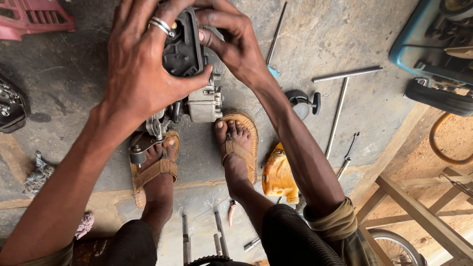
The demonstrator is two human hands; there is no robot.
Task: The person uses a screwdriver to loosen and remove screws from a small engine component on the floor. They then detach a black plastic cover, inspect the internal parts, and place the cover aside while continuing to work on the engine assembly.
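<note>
Both hands grip a small engine part, a black and grey metal carburettor assembly, held above my sandalled feet. My left hand, with a ring on one finger, wraps over the black housing from the left, thumb pressed against its side. My right hand grips the top right of the same part with curled fingers. A grey metal bracket hangs from the lower left of the assembly, just over my left foot.
On the concrete floor lie a T-handled metal rod, a thin rod, a black round cap, an orange plastic cover and a red casing. A blue machine body and wooden frame stand at right.
</note>
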